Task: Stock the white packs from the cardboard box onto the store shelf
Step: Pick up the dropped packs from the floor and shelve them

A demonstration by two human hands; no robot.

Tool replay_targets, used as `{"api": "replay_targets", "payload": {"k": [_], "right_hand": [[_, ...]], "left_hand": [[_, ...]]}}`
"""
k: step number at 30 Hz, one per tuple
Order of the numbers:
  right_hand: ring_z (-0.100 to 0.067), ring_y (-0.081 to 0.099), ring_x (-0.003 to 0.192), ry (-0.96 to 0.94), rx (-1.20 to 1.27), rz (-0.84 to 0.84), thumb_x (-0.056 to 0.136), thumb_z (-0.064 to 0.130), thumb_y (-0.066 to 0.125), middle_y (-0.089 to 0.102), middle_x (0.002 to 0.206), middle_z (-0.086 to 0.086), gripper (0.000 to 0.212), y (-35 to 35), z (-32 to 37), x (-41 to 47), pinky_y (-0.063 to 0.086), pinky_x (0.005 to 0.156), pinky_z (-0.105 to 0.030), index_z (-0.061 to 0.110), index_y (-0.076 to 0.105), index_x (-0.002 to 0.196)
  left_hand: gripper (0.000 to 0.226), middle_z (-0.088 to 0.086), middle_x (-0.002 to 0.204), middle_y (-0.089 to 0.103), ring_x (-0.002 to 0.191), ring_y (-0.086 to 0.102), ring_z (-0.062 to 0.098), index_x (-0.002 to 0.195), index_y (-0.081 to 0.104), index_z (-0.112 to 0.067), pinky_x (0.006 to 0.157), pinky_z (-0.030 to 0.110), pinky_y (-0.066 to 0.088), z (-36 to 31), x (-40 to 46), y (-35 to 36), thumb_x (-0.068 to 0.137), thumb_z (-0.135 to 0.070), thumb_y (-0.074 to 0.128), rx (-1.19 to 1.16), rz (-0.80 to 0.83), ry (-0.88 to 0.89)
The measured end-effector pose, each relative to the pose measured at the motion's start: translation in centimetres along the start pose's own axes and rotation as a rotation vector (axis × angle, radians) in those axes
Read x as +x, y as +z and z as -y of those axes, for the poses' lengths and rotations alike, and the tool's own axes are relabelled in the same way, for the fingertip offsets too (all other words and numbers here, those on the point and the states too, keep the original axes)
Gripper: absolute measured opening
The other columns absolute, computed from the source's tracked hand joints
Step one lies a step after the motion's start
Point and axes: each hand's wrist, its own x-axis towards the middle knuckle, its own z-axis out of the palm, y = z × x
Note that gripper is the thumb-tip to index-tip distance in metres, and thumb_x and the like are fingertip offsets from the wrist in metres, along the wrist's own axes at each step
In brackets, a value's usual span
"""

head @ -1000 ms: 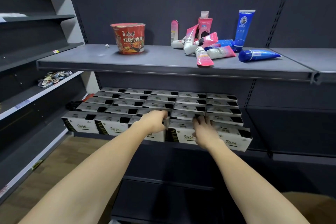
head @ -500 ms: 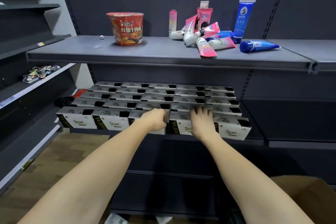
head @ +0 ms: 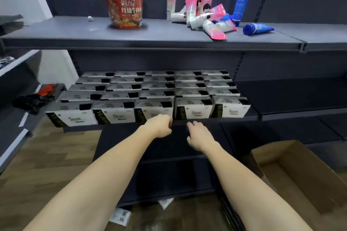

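white packs (head: 150, 95) on shelf | fingers (head: 194, 124) just below, apart

A shop, mid-stocking. Dark metal store shelving (head: 150, 43) runs in tiers along a back panel with slotted uprights (head: 239, 65), the kind that lets shelf boards hook in at chosen heights. More tiers of the same kind stand at the left (head: 16, 62). Middle shelf: identical white packs (head: 154, 90) lined up in tidy rows, labels facing out. Upper shelf: a red instant noodle cup (head: 123, 8), a loose heap of pink tubes (head: 204, 15), two blue tubes (head: 258, 29). An open cardboard box (head: 300, 174) sits on the wood-look floor (head: 47, 155) at lower right. Paper scraps (head: 120, 216) lie under the bottom shelf.
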Motion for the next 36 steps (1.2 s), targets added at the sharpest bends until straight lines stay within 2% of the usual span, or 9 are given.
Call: {"api": "replay_targets", "payload": {"k": [7, 11, 15, 19, 22, 25, 27, 30, 36], "right_hand": [[-0.03, 0.05, 0.11, 0.085, 0.085, 0.171, 0.09, 0.022, 0.059, 0.051, 0.12, -0.01, 0.037, 6.4, 2.2, -2.9, 0.05, 0.088, -0.042, 0.012, 0.048, 0.124], [-0.031, 0.05, 0.115, 0.063, 0.091, 0.299, 0.089, 0.022, 0.064, 0.05, 0.123, -0.011, 0.043, 10.7, 2.5, -2.5, 0.05, 0.09, -0.044, 0.012, 0.047, 0.127], [-0.033, 0.051, 0.115, -0.002, 0.093, 0.445, 0.09, 0.022, 0.064, 0.048, 0.124, -0.011, 0.045, 15.5, 2.8, -0.8, 0.05, 0.087, -0.041, 0.011, 0.046, 0.129], [-0.034, 0.053, 0.111, -0.073, 0.089, 0.606, 0.09, 0.018, 0.061, 0.049, 0.121, -0.011, 0.038, 21.6, 2.8, 0.3, 0.052, 0.087, -0.044, 0.013, 0.047, 0.125], [-0.037, 0.05, 0.12, -0.158, 0.057, 0.742, 0.092, 0.02, 0.057, 0.048, 0.133, -0.016, 0.043, 26.6, 2.6, 1.1, 0.048, 0.095, -0.041, 0.009, 0.047, 0.132], [-0.039, 0.049, 0.124, -0.246, -0.001, 0.857, 0.093, 0.018, 0.054, 0.047, 0.139, -0.021, 0.049, 31.4, 2.7, 2.2, 0.047, 0.099, -0.041, 0.01, 0.044, 0.14], [-0.038, 0.048, 0.126, -0.32, -0.078, 0.898, 0.092, 0.015, 0.055, 0.048, 0.139, -0.02, 0.055, 34.7, 3.0, 3.0, 0.048, 0.098, -0.042, 0.013, 0.04, 0.145], [-0.035, 0.047, 0.127, -0.41, -0.199, 0.903, 0.09, 0.019, 0.063, 0.048, 0.139, -0.015, 0.062, 40.1, 3.7, 3.9, 0.048, 0.099, -0.042, 0.017, 0.037, 0.147], [-0.032, 0.04, 0.131, -0.571, -0.323, 0.887, 0.086, 0.019, 0.069, 0.042, 0.141, -0.012, 0.058, 52.4, 2.9, 3.9, 0.041, 0.106, -0.042, 0.015, 0.045, 0.138]], "left_hand": [[0.02, 0.0, 0.109, 0.062, 0.093, 0.061, 0.022, 0.113, 0.059, -0.021, 0.076, 0.036, 0.053, 2.7, -1.7, 7.1, 0.093, -0.025, 0.059, -0.042, 0.106, 0.016], [0.012, 0.001, 0.106, 0.063, 0.088, 0.061, 0.022, 0.104, 0.058, -0.023, 0.068, 0.035, 0.051, 5.3, -1.7, 11.6, 0.092, -0.025, 0.058, -0.089, 0.191, -0.05], [0.006, 0.004, 0.108, 0.061, 0.088, 0.057, 0.025, 0.1, 0.055, -0.021, 0.07, 0.035, 0.049, 8.2, -1.4, 16.4, 0.093, -0.02, 0.055, -0.198, 0.251, -0.208], [0.017, 0.006, 0.113, 0.062, 0.097, 0.06, 0.028, 0.109, 0.059, -0.018, 0.077, 0.039, 0.051, 10.1, -1.7, 22.3, 0.093, -0.019, 0.054, -0.322, 0.303, -0.433], [0.027, 0.007, 0.116, 0.064, 0.103, 0.062, 0.03, 0.117, 0.06, -0.019, 0.085, 0.041, 0.053, 11.2, -2.4, 27.6, 0.091, -0.025, 0.054, -0.421, 0.323, -0.602], [0.026, 0.014, 0.115, 0.067, 0.102, 0.064, 0.034, 0.112, 0.062, -0.012, 0.08, 0.035, 0.05, 11.8, -3.2, 33.4, 0.092, -0.026, 0.054, -0.527, 0.325, -0.779], [0.027, 0.018, 0.122, 0.063, 0.111, 0.06, 0.034, 0.119, 0.061, -0.006, 0.081, 0.032, 0.044, 12.2, -3.3, 36.8, 0.095, -0.016, 0.053, -0.604, 0.334, -0.846], [0.047, 0.013, 0.142, 0.051, 0.131, 0.047, 0.031, 0.139, 0.05, -0.012, 0.101, 0.039, 0.043, 13.3, -3.1, 41.6, 0.092, -0.014, 0.055, -0.647, 0.255, -0.952], [0.042, 0.012, 0.133, 0.054, 0.125, 0.05, 0.033, 0.127, 0.053, -0.015, 0.094, 0.045, 0.048, 14.8, -0.7, 53.7, 0.085, -0.02, 0.057, -0.806, 0.207, -1.045]]}}
